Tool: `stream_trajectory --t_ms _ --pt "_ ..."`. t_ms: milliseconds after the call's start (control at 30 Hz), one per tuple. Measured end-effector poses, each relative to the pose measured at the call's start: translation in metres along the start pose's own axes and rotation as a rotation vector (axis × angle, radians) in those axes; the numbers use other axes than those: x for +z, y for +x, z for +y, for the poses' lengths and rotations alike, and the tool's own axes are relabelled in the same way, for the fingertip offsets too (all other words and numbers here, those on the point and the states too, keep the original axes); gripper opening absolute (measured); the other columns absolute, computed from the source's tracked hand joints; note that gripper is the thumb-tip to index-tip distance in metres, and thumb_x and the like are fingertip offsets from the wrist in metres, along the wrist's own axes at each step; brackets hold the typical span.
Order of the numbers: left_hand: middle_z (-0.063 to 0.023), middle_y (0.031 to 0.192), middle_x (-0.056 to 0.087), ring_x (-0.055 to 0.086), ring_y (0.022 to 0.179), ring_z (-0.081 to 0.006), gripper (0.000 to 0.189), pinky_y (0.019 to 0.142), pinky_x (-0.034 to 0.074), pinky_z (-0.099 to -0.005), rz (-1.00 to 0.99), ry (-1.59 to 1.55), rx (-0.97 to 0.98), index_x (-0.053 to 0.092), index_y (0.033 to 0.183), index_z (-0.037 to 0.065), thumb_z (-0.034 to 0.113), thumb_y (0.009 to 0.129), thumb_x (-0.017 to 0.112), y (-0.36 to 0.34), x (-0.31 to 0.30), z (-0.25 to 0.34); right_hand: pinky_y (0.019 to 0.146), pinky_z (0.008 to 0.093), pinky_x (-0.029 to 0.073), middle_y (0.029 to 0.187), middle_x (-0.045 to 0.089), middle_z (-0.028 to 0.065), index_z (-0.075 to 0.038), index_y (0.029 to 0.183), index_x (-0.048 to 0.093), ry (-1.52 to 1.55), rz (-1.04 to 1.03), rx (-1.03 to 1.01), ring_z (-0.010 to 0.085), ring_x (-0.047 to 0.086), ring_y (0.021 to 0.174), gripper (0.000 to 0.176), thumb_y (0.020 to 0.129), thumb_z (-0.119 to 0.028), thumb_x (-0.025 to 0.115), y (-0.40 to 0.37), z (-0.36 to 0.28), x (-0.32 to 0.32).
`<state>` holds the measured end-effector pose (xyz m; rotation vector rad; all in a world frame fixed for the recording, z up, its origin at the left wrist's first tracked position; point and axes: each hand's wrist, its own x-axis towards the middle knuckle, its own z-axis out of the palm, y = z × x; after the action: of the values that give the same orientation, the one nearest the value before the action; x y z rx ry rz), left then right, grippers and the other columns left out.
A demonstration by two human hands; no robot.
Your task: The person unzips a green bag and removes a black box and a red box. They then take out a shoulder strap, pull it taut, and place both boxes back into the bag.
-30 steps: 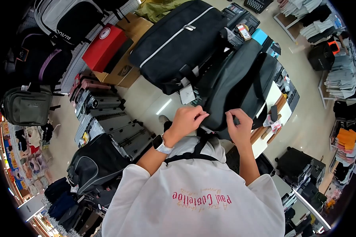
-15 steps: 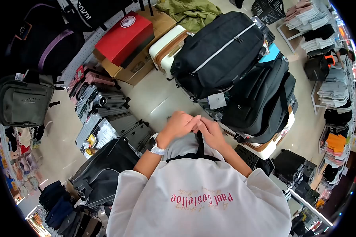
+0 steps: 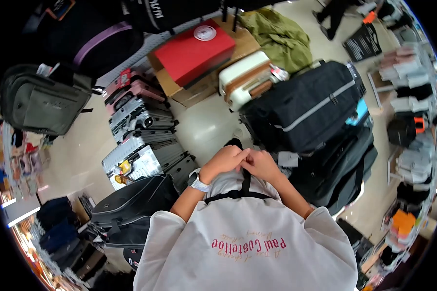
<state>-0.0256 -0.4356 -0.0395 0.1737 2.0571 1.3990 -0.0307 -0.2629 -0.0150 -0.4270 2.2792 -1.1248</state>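
Observation:
My left hand [image 3: 228, 159], with a watch [image 3: 198, 181] on its wrist, meets my right hand [image 3: 261, 165] in front of my waist. The fingers of both are closed and pressed together. A black strap [image 3: 246, 183] runs from a black band at my waist up to my right fingers, which pinch its upper end. Whatever lies between the left fingertips is hidden. Just beyond and to the right is a black duffel bag [image 3: 306, 111] with a grey zip line. Grey suitcases [image 3: 162, 145] stand to the left.
A red box [image 3: 194, 53] rests on a cardboard carton [image 3: 199, 92], beside a cream and brown case [image 3: 247, 77]. Dark bags [image 3: 136, 203] stand close on my left, and more black bags [image 3: 332, 169] on my right. A person's legs [image 3: 332, 19] show at the far right.
My view has turned, so the luggage ahead appears farther right and lower. A person's legs have come into sight at the top right. My hands stay together at my waist.

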Motion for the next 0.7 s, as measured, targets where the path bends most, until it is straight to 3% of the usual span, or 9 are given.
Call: stream_trajectory --t_ms 67,133,200,267,300,333,467,633,700 --pt "-0.0081 0.054 0.061 0.059 0.050 -0.0183 0.055 0.057 0.048 -0.0303 0.056 -0.067 -0.068 0.066 0.069 -0.002 0.037 0.098 0.041 0.005 -0.020 -0.014 0.060 0.0403 0.050 0.069 0.066 0.0124 -0.004 0.081 0.064 -0.082 -0.038 -0.056 0.0314 0.064 0.063 0.013 0.076 -0.015 0.066 0.023 0.000 0.002" --pt "-0.0087 0.054 0.061 0.060 0.051 -0.0165 0.049 0.053 0.048 -0.0309 0.251 -0.321 -0.233 0.067 0.072 -0.001 0.036 0.097 0.047 0.013 -0.037 -0.037 0.061 0.0405 0.051 0.071 0.066 0.0125 -0.004 0.085 0.063 -0.139 -0.076 -0.114 0.0314 0.065 0.067 0.013 0.078 -0.015 0.066 0.045 -0.004 -0.004" --pt "-0.0069 0.061 0.063 0.060 0.055 -0.0131 0.043 0.050 0.047 -0.0279 0.364 -0.306 -0.205 0.067 0.078 0.000 0.035 0.096 0.051 0.022 -0.059 -0.067 0.062 0.0405 0.051 0.071 0.066 0.0128 -0.005 0.085 0.063 -0.069 -0.081 -0.122 0.0319 0.065 0.067 0.013 0.080 -0.016 0.065 0.067 -0.007 -0.011" --pt "-0.0058 0.068 0.066 0.061 0.058 -0.0132 0.039 0.051 0.047 -0.0266 0.589 -0.643 -0.261 0.066 0.085 0.001 0.035 0.097 0.050 0.029 -0.078 -0.094 0.063 0.0401 0.052 0.072 0.066 0.0137 -0.004 0.084 0.064 -0.075 -0.095 -0.136 0.0325 0.065 0.068 0.013 0.082 -0.017 0.065 0.091 -0.011 -0.020" --pt "-0.0062 0.080 0.068 0.063 0.066 -0.0145 0.035 0.057 0.048 -0.0266 0.640 -0.727 -0.275 0.064 0.094 0.002 0.035 0.095 0.052 0.027 -0.088 -0.103 0.064 0.0402 0.052 0.072 0.066 0.0143 -0.004 0.085 0.064 -0.066 -0.057 -0.143 0.0328 0.066 0.069 0.014 0.082 -0.018 0.064 0.103 -0.013 -0.024" --pt "-0.0062 0.080 0.068 0.063 0.066 -0.0145 0.035 0.057 0.048 -0.0266 0.637 -0.728 -0.279 0.064 0.094 0.002 0.035 0.095 0.052 0.026 -0.096 -0.111 0.065 0.0403 0.052 0.073 0.066 0.0149 -0.004 0.085 0.064 -0.058 -0.015 -0.147 0.0331 0.066 0.070 0.015 0.083 -0.018 0.064 0.114 -0.014 -0.028" --pt "-0.0114 0.094 0.068 0.065 0.080 -0.0183 0.037 0.071 0.050 -0.0303 0.950 -0.890 -0.248 0.061 0.105 0.002 0.036 0.094 0.052 0.037 -0.131 -0.141 0.070 0.0407 0.052 0.078 0.066 0.0172 -0.002 0.089 0.065 0.097 0.194 -0.108 0.0353 0.066 0.076 0.015 0.085 -0.015 0.060 0.164 -0.028 -0.043" --pt "-0.0125 0.109 0.065 0.062 0.096 -0.0202 0.043 0.080 0.048 -0.0338 1.091 -0.945 -0.235 0.059 0.112 0.002 0.039 0.094 0.047 0.070 -0.191 -0.183 0.086 0.0402 0.048 0.100 0.065 0.0216 0.001 0.096 0.065 0.041 0.344 0.046 0.0372 0.061 0.097 0.021 0.086 -0.017 0.059 0.239 -0.012 -0.050" --pt "-0.0133 0.112 0.064 0.060 0.099 -0.0210 0.048 0.082 0.047 -0.0348 1.092 -0.962 -0.277 0.058 0.115 0.001 0.043 0.094 0.046 0.085 -0.215 -0.190 0.084 0.0387 0.049 0.098 0.066 0.0201 0.001 0.104 0.063 -0.006 0.387 0.069 0.0348 0.063 0.096 0.026 0.086 -0.018 0.060 0.275 0.006 -0.054"
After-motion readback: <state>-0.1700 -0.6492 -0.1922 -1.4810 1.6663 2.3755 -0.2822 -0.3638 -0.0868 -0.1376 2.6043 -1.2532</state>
